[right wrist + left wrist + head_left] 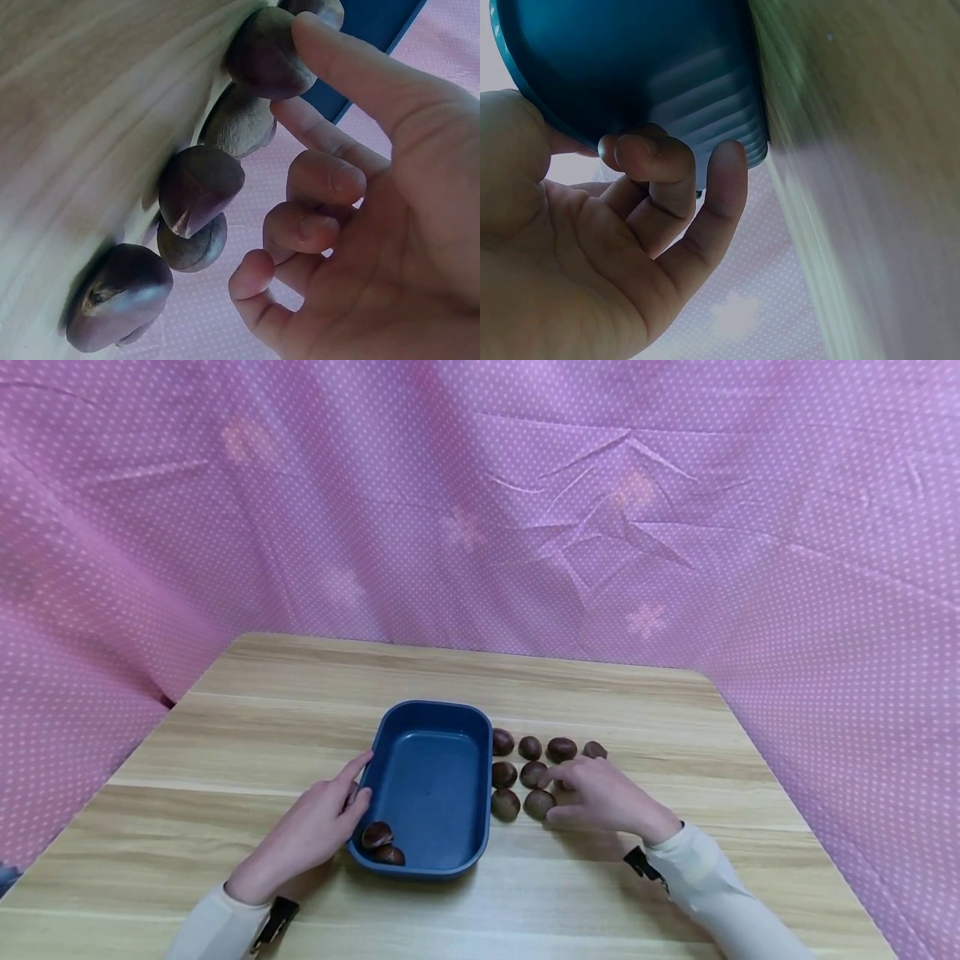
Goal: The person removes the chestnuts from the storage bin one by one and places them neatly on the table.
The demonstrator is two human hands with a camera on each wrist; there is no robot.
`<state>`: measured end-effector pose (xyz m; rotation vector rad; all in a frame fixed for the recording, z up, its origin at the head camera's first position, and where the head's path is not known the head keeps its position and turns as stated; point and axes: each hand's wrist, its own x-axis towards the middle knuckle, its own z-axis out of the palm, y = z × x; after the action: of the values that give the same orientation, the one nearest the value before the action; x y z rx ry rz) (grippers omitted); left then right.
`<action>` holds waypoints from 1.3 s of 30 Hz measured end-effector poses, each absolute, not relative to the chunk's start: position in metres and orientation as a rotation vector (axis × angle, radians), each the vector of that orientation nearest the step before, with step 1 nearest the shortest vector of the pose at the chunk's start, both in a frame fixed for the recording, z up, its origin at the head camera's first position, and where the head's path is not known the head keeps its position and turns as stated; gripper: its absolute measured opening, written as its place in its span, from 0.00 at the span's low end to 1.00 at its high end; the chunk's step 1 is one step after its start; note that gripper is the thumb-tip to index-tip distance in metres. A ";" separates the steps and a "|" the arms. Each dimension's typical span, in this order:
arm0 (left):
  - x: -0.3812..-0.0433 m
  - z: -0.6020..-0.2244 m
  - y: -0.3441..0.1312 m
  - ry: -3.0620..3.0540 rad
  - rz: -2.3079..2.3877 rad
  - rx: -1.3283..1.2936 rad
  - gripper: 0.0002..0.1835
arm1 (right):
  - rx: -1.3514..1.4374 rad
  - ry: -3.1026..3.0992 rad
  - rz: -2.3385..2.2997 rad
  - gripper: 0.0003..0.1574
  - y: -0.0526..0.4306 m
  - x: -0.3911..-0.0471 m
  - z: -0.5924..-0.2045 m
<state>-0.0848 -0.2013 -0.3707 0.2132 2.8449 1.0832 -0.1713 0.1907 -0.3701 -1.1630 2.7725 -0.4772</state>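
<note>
My left hand (318, 822) grips the left wall of a blue rectangular container (429, 856), thumb and index finger at its rim. In the left wrist view, curled fingers (724, 180) lie along the container's ridged outer side (705, 97). Two glossy brown chestnuts (377, 835) lie inside, in the near left corner. To the right of the container, my right hand (600, 797) reaches down over rows of chestnuts. Its thumb and index finger pinch a nearer chestnut (270, 56); the other fingers curl loosely beside more chestnuts (201, 187). The hand partly hides some of the rows.
Several more chestnuts (561, 748) sit in rows along the container's right side, the closest ones right at its wall. Everything stands on a wood-grain table (300, 668). Behind it hangs a pink dotted cloth (465, 527), also at both sides.
</note>
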 end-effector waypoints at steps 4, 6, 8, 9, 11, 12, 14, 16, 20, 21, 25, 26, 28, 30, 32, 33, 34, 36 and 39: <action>-0.085 -0.372 -0.201 2.841 1.084 0.211 0.31 | -1.161 2.758 -0.498 0.19 0.193 -0.172 -0.368; -0.085 -0.372 -0.201 2.842 1.084 0.211 0.31 | -1.154 2.753 -0.500 0.23 0.195 -0.172 -0.366; -0.085 -0.372 -0.202 2.843 1.082 0.211 0.31 | -1.144 2.751 -0.508 0.26 0.196 -0.173 -0.364; -0.085 -0.372 -0.202 2.842 1.082 0.211 0.31 | -1.138 2.751 -0.513 0.27 0.197 -0.173 -0.363; -0.085 -0.371 -0.201 2.847 1.081 0.223 0.31 | -1.123 2.747 -0.548 0.27 0.199 -0.173 -0.358; -0.085 -0.371 -0.201 2.849 1.081 0.228 0.31 | -1.115 2.740 -0.580 0.26 0.199 -0.173 -0.355; -0.086 -0.370 -0.201 2.854 1.080 0.237 0.31 | -1.107 2.732 -0.647 0.24 0.200 -0.173 -0.351; -0.085 -0.370 -0.201 2.857 1.082 0.238 0.31 | -1.119 2.720 -0.714 0.24 0.198 -0.174 -0.347; -0.084 -0.370 -0.202 2.845 1.085 0.225 0.31 | -1.162 2.685 -0.828 0.25 0.192 -0.172 -0.342; -0.084 -0.370 -0.202 2.843 1.086 0.223 0.31 | -1.170 2.673 -0.849 0.26 0.190 -0.172 -0.341; -0.084 -0.372 -0.203 2.851 1.083 0.233 0.31 | -1.198 2.637 -0.870 0.27 0.178 -0.170 -0.340; -0.085 -0.372 -0.203 2.861 1.077 0.236 0.31 | -1.206 2.634 -0.856 0.27 0.174 -0.170 -0.340; -0.084 -0.373 -0.203 2.876 1.070 0.244 0.30 | -1.247 2.629 -0.819 0.27 0.163 -0.170 -0.339; -0.084 -0.373 -0.203 2.882 1.068 0.248 0.30 | -1.279 2.614 -0.792 0.27 0.153 -0.169 -0.338; -0.085 -0.373 -0.203 2.877 1.069 0.251 0.30 | -1.313 2.597 -0.763 0.27 0.141 -0.168 -0.336; -0.085 -0.373 -0.203 2.870 1.071 0.249 0.30 | -1.341 2.579 -0.758 0.27 0.136 -0.168 -0.335; -0.085 -0.373 -0.202 2.865 1.073 0.247 0.31 | -1.356 2.561 -0.746 0.27 0.130 -0.167 -0.334; -0.086 -0.373 -0.202 2.859 1.073 0.247 0.31 | -1.395 2.522 -0.724 0.26 0.119 -0.167 -0.333; -0.086 -0.374 -0.202 2.865 1.069 0.252 0.31 | -1.437 2.462 -0.695 0.26 0.100 -0.167 -0.335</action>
<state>-0.0857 -0.2021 -0.3738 0.2522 2.8655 1.0691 -0.1671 0.1002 -0.3345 -1.4372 2.4624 -0.6955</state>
